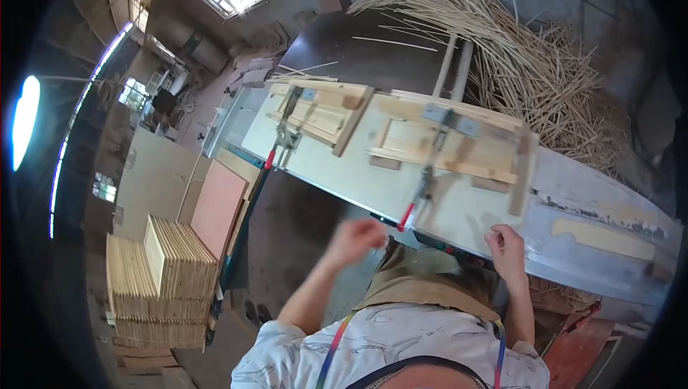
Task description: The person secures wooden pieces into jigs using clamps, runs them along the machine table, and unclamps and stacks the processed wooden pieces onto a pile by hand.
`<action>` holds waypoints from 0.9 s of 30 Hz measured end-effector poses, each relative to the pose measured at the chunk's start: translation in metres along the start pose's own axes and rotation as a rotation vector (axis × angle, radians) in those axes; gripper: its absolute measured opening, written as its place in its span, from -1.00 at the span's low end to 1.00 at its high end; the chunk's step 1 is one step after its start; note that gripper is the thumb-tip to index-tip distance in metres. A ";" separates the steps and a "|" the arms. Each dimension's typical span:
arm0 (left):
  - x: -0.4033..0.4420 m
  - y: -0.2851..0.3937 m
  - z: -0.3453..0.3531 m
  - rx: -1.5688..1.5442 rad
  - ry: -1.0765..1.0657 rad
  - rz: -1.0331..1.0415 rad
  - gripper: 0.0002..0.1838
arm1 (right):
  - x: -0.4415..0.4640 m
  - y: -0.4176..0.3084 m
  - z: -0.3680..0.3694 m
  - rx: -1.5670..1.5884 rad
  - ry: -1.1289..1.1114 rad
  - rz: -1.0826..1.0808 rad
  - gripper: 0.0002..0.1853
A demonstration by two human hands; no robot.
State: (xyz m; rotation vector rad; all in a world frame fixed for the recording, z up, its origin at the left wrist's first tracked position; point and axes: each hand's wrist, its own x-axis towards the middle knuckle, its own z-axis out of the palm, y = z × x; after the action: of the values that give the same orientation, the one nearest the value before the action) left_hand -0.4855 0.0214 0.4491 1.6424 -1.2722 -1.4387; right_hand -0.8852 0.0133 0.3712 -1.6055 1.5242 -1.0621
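Observation:
My left hand (356, 240) is in front of the workbench edge, smeared by motion, so its fingers are unclear. Closest to it is the red handle (406, 215) of a toggle clamp (428, 174). This clamp reaches over a light wooden frame panel (423, 147) set against wooden strips. At the bench's front edge on the right, my right hand (506, 244) has loosely bent fingers, with nothing visible in them. Further left on the bench, a second toggle clamp (287, 135) with a red handle lies across another wooden panel (319, 120).
Thin wooden offcut strips (516, 66) are heaped behind the bench (344, 174). Stacked wooden panels (163, 274) stand at the lower left beside a pinkish board (218, 206). A pale wooden piece (602, 238) lies on the metal surface at right. Control buttons (449, 250) sit under the front edge.

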 end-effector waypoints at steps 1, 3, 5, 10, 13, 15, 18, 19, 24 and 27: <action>0.004 0.002 -0.053 -0.013 0.281 0.115 -0.81 | 0.001 -0.018 0.025 -0.029 -0.048 0.057 -0.81; 0.061 -0.048 -0.204 0.429 0.825 0.352 -0.82 | 0.019 -0.015 0.134 -0.018 -0.143 0.141 -0.69; 0.111 -0.087 -0.312 0.835 1.029 0.253 -0.65 | 0.034 -0.041 0.195 0.031 -0.176 0.272 -0.67; 0.211 -0.140 -0.427 0.877 0.654 -0.095 -0.26 | 0.041 -0.082 0.310 -0.114 -0.030 0.272 -0.59; 0.247 -0.184 -0.446 0.963 0.749 -0.010 -0.43 | 0.042 -0.078 0.355 -0.161 0.208 0.332 -0.62; 0.251 -0.186 -0.448 1.009 0.819 0.073 -0.51 | 0.041 -0.064 0.367 -0.137 0.327 0.378 -0.66; 0.258 -0.201 -0.456 1.028 0.892 0.145 -0.53 | 0.046 -0.074 0.381 -0.265 0.389 0.368 -0.66; 0.260 -0.205 -0.460 1.062 0.901 0.179 -0.54 | 0.049 -0.080 0.386 -0.279 0.404 0.379 -0.66; 0.262 -0.204 -0.481 1.109 0.892 0.206 -0.55 | 0.055 -0.098 0.408 -0.354 0.463 0.462 -0.66; 0.264 -0.201 -0.492 1.119 0.926 0.298 -0.56 | 0.053 -0.104 0.417 -0.355 0.531 0.434 -0.67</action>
State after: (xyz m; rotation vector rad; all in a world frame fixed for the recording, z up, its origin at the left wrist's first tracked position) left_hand 0.0287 -0.2224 0.2805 2.1849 -1.6558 0.4134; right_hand -0.4663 -0.0557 0.2856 -1.1550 2.3966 -1.0528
